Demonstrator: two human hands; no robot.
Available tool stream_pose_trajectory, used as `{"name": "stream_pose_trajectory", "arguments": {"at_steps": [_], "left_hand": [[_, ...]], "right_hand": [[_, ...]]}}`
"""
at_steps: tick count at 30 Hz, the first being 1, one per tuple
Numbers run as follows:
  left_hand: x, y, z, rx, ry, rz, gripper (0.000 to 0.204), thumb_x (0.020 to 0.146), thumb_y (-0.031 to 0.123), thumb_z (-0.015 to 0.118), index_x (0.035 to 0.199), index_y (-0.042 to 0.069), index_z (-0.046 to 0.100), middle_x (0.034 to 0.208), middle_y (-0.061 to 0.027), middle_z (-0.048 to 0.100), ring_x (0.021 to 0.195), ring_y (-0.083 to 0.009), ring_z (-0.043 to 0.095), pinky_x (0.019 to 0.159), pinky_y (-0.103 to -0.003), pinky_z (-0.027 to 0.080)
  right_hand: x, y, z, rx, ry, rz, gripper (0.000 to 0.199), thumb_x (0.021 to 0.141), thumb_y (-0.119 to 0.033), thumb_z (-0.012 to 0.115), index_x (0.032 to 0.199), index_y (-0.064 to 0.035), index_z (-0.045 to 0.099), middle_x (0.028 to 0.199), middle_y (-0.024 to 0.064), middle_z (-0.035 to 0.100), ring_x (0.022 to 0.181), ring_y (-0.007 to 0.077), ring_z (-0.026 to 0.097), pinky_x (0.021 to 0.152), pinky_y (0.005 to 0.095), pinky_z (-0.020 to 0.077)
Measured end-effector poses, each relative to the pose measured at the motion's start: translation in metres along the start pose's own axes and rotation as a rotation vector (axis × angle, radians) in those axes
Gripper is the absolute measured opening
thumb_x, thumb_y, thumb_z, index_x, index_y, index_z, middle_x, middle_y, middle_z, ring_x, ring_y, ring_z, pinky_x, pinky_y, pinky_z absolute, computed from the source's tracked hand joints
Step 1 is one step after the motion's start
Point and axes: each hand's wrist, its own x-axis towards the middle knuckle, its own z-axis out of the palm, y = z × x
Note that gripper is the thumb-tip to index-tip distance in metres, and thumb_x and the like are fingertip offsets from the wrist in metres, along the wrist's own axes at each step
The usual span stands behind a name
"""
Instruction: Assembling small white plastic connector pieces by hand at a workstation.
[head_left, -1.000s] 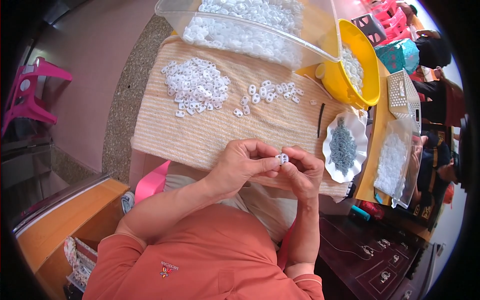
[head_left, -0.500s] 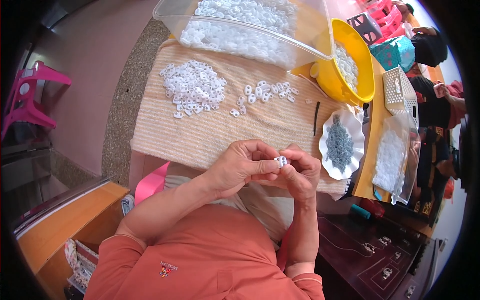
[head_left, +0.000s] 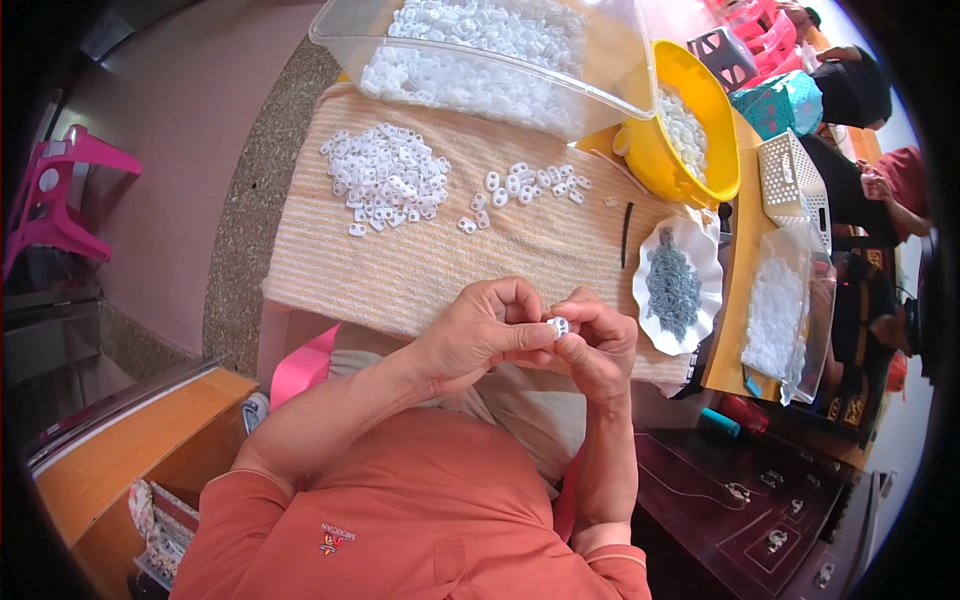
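Close to the front edge of the towel-covered table, my two hands meet over one small white plastic piece with holes (head_left: pixel 560 326). My left hand (head_left: pixel 480 328) pinches it from the left between thumb and forefinger. From the other side, my right hand (head_left: pixel 598 348) has its thumb and fingers closed on the same piece, hiding part of it. Beyond the hands lies a heap of white two-holed plastic pieces (head_left: pixel 385 175). To its right is a loose scatter of similar pieces (head_left: pixel 522 185). A white wavy-rimmed dish (head_left: pixel 706 320) by my right hand holds many tiny grey parts (head_left: pixel 672 285).
A large clear bin (head_left: pixel 480 45) of white pieces stands at the far edge. Beside it is a yellow tub (head_left: pixel 728 140). A black strip (head_left: pixel 627 235) lies near the dish. Farther right are a white perforated basket (head_left: pixel 795 185), a clear container (head_left: pixel 780 325) and other people.
The piece between my fingers has turned slightly. Both hands stay almost in place, while the view has shifted a little.
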Motion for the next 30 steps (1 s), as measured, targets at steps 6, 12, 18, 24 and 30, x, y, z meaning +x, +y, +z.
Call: {"name": "stream_pose_trajectory", "arguments": {"at_steps": [6,12,18,24,30], "left_hand": [[0.0,-0.003,0.004,0.046,-0.054,0.025,0.01,0.087,0.004,0.065,0.086,0.005,0.055,0.085,-0.0043,0.062,0.076,-0.0101,0.061,0.065,-0.023,0.053],[0.0,0.003,0.004,0.049,-0.024,-0.029,0.008,0.086,0.005,0.066,0.087,0.004,0.058,0.085,-0.0039,0.063,0.075,-0.0103,0.061,0.066,-0.024,0.053],[-0.003,0.004,0.003,0.011,-0.054,-0.019,0.006,0.089,0.009,0.063,0.089,0.004,0.06,0.093,-0.0065,0.065,0.078,-0.0107,0.062,0.074,-0.024,0.054],[-0.004,0.005,0.009,-0.052,0.056,-0.033,0.009,0.09,0.011,0.063,0.09,0.003,0.06,0.099,-0.008,0.063,0.08,-0.0095,0.061,0.074,-0.024,0.054],[-0.003,0.004,0.007,0.006,0.083,-0.014,0.011,0.088,0.013,0.066,0.09,0.003,0.06,0.095,-0.0058,0.063,0.079,-0.0089,0.059,0.072,-0.023,0.053]], "right_hand": [[-0.007,0.009,-0.005,0.006,0.006,-0.068,0.028,0.077,-0.013,0.077,0.097,0.0033,0.068,0.085,0.0059,0.063,0.074,0.0112,0.049,0.067,0.0237,0.0397],[-0.003,-0.008,-0.004,0.029,-0.052,0.09,0.025,0.078,-0.008,0.076,0.096,0.003,0.064,0.089,0.0058,0.057,0.076,0.0108,0.051,0.071,0.0232,0.0432],[-0.002,-0.018,-0.01,-0.091,-0.032,0.08,0.015,0.079,0.005,0.069,0.09,0.0029,0.058,0.094,0.0069,0.054,0.085,0.0127,0.055,0.076,0.0237,0.0471],[0.038,-0.048,-0.051,-0.513,0.337,-0.238,0.009,0.085,0.007,0.06,0.091,0.0003,0.058,0.081,0.0051,0.06,0.072,0.0117,0.06,0.064,0.0222,0.0487],[0.099,-0.077,-0.085,-0.913,0.694,-0.186,0.02,0.084,-0.007,0.066,0.103,-0.0001,0.063,0.085,0.0088,0.065,0.071,0.0148,0.062,0.066,0.0255,0.0496]]}}
